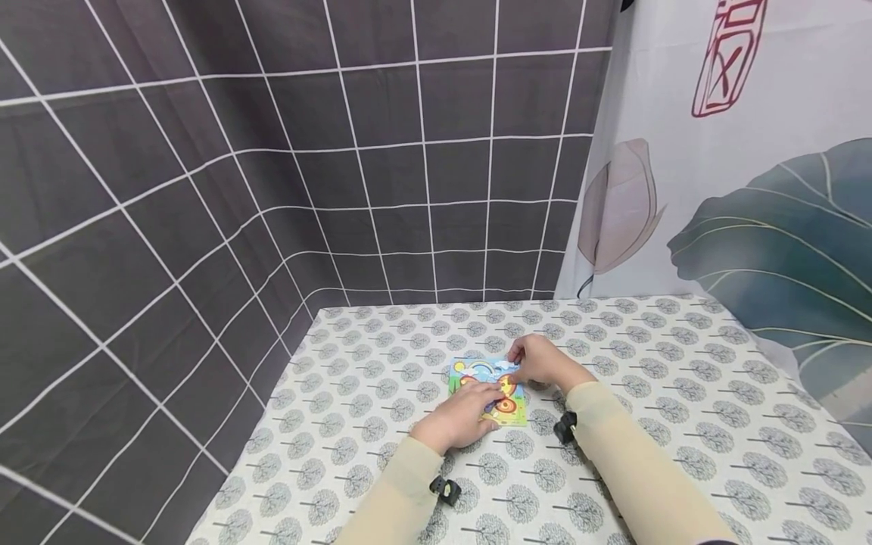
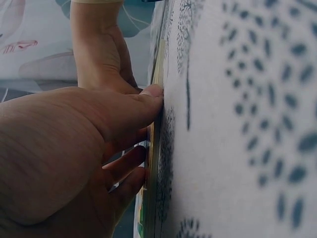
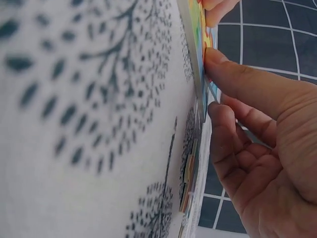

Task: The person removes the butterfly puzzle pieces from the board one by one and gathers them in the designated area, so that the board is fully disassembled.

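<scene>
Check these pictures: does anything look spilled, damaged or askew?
Nothing stands out: the colourful board lies flat on the tree-print cloth, with no visible spill or damage. The left hand and right hand hide part of it.

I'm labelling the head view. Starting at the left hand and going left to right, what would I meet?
Left hand, colourful picture board, right hand, printed pink bud, printed green leaf.

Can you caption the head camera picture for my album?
Left hand and right hand touch a colorful rainbow picture board on a tree-patterned cloth.
</scene>
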Tool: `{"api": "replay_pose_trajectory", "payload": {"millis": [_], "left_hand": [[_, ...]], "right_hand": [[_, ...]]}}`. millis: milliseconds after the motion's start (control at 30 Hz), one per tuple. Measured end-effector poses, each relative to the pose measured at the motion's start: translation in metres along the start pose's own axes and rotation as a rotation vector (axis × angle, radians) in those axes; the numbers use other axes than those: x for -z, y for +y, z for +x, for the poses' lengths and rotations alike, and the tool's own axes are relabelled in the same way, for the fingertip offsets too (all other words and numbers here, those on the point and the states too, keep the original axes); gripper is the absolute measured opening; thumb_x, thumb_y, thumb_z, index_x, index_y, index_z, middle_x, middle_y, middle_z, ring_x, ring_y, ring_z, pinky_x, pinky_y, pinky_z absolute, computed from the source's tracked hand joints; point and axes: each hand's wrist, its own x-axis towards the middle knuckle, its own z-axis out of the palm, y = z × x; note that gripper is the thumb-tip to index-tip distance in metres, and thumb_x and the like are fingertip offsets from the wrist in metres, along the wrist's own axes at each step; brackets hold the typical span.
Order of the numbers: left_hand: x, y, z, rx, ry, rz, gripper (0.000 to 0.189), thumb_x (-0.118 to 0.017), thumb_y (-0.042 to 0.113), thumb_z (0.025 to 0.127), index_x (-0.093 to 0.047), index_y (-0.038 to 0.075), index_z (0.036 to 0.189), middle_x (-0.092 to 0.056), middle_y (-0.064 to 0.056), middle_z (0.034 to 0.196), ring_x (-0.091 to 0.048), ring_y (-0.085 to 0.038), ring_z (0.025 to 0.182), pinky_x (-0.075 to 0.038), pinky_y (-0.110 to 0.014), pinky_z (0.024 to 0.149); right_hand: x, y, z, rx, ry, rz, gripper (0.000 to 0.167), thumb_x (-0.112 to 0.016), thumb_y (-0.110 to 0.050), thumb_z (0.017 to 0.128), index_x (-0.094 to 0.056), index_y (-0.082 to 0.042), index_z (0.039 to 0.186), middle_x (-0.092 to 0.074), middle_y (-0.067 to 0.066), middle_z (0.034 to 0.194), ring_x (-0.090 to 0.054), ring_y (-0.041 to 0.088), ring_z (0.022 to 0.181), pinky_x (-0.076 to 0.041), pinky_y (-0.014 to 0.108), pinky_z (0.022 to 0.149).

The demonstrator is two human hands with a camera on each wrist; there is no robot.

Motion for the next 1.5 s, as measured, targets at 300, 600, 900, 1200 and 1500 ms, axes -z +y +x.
{"api": "replay_pose_trajectory", "payload": {"millis": [300, 600, 900, 1200, 1500], "left_hand": [[0.000, -0.001, 0.001, -0.003, 0.003, 0.012, 0.058, -0.071, 0.031, 0.100, -0.054, 0.014, 0.153, -0.044, 0.001, 0.163, -0.037, -0.020, 0.151, -0.029, -0.034, 0.126], [0.000, 0.000, 0.001, 0.003, -0.001, 0.014, 0.058, -0.071, 0.031, 0.100, -0.053, 0.016, 0.153, -0.042, 0.001, 0.164, -0.037, -0.022, 0.151, -0.029, -0.035, 0.126], [0.001, 0.001, 0.000, 0.009, -0.009, 0.028, 0.060, -0.070, 0.033, 0.101, -0.051, 0.015, 0.155, -0.044, 0.001, 0.163, -0.037, -0.020, 0.151, -0.029, -0.034, 0.126], [-0.001, 0.000, 0.000, 0.010, -0.006, 0.020, 0.059, -0.070, 0.033, 0.101, -0.052, 0.016, 0.155, -0.043, 0.002, 0.164, -0.036, -0.019, 0.152, -0.029, -0.035, 0.126], [-0.003, -0.002, 0.000, 0.018, -0.008, 0.003, 0.059, -0.069, 0.034, 0.101, -0.051, 0.018, 0.155, -0.043, 0.003, 0.164, -0.035, -0.019, 0.152, -0.029, -0.037, 0.126]], "right_hand": [[0.000, 0.003, -0.001, 0.028, 0.013, 0.001, 0.034, -0.095, -0.012, 0.070, -0.072, -0.012, 0.094, -0.063, -0.001, 0.086, -0.057, 0.016, 0.078, -0.054, 0.034, 0.075], [-0.001, 0.005, -0.003, 0.075, 0.013, -0.010, 0.035, -0.095, -0.011, 0.071, -0.069, -0.010, 0.095, -0.061, 0.000, 0.084, -0.055, 0.016, 0.076, -0.053, 0.033, 0.073], [0.001, 0.002, -0.006, 0.050, 0.009, -0.047, 0.034, -0.093, -0.014, 0.072, -0.070, -0.008, 0.096, -0.061, 0.001, 0.084, -0.055, 0.017, 0.075, -0.054, 0.034, 0.072], [0.006, 0.006, -0.011, 0.040, 0.034, -0.047, 0.033, -0.092, -0.016, 0.073, -0.072, -0.006, 0.098, -0.063, 0.000, 0.085, -0.058, 0.016, 0.076, -0.056, 0.034, 0.073], [0.017, 0.009, -0.028, 0.043, 0.100, 0.000, 0.031, -0.089, -0.017, 0.077, -0.073, -0.006, 0.101, -0.066, 0.002, 0.093, -0.061, 0.018, 0.084, -0.058, 0.037, 0.077]]}}
